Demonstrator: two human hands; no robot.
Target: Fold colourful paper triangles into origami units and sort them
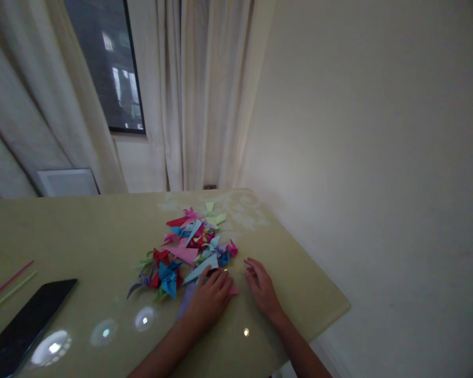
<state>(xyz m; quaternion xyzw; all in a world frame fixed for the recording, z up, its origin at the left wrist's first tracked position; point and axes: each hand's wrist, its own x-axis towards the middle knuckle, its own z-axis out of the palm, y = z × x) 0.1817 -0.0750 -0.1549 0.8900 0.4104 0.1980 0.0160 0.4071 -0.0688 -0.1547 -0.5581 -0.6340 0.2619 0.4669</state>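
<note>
Glossy pale-yellow table (299,283) bears a multicoloured folded-paper heap (185,255) at centre. Left hand (212,295) covers its near edge; grip cannot be determined. Right hand (261,287), loosely open, is just right. Apparent step: handling pieces; next move calls for light fingertip pressure.

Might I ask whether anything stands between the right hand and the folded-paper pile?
Directly left of the right hand, the left hand covers part of the pile; toward the pile's far right side, nothing visible intervenes.
</note>
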